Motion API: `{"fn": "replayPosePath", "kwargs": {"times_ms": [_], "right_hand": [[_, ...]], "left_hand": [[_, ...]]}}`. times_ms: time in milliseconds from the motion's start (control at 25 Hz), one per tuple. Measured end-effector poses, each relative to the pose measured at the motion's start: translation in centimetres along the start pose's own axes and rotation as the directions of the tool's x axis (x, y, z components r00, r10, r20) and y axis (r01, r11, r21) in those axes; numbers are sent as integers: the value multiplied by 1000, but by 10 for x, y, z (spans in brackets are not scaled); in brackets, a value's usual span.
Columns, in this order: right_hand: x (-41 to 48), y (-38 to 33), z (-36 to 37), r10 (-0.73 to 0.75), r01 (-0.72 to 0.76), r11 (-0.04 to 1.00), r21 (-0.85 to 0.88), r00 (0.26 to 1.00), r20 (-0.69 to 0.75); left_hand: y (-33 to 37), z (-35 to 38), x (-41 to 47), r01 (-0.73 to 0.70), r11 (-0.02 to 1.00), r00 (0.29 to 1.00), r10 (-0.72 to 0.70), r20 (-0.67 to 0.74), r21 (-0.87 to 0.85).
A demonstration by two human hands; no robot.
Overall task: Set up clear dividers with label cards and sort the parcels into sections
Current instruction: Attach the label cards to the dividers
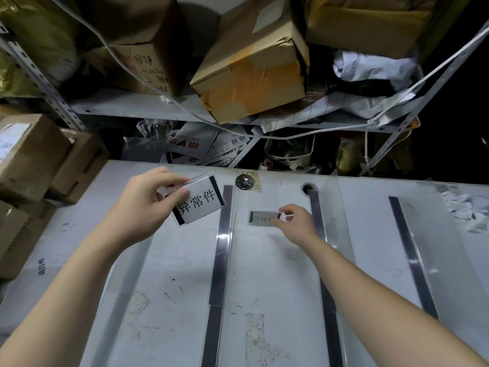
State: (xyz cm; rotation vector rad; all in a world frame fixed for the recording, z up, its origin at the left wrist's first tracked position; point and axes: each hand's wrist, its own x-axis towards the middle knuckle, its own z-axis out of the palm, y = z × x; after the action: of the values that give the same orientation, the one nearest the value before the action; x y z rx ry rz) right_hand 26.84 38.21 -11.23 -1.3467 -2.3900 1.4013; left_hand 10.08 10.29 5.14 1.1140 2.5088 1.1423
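Left of centre divider: left hand pinching label card above bench. Right of it, right hand pinching 2nd card. Seat square, text outward, w/o flexing acrylic.

Counter pale grey-white with dark scuff marks and dark grey strips; dividers clear; label card white, black characters, black end bars; second card likewise; shelf boxes brown with yellow-tan tape.
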Motion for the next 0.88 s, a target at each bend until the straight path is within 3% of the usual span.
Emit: {"fn": "replayPosePath", "kwargs": {"times_ms": [320,600,720,880], "right_hand": [[-95,-29,-132,-190,208,971,121,971,-145],[-134,82,-247,-116,154,972,178,972,-203],[-133,132,-281,-77,114,974,196,979,-187],[-118,161,-306,-71,100,969,227,989,-133]], "left_hand": [[111,40,49,-305,952,949,304,78,3],[238,209,79,-475,879,848,469,248,-37],[257,306,90,-505,861,814,454,361,56],[241,394,110,-379,891,853,232,467,251]]}}
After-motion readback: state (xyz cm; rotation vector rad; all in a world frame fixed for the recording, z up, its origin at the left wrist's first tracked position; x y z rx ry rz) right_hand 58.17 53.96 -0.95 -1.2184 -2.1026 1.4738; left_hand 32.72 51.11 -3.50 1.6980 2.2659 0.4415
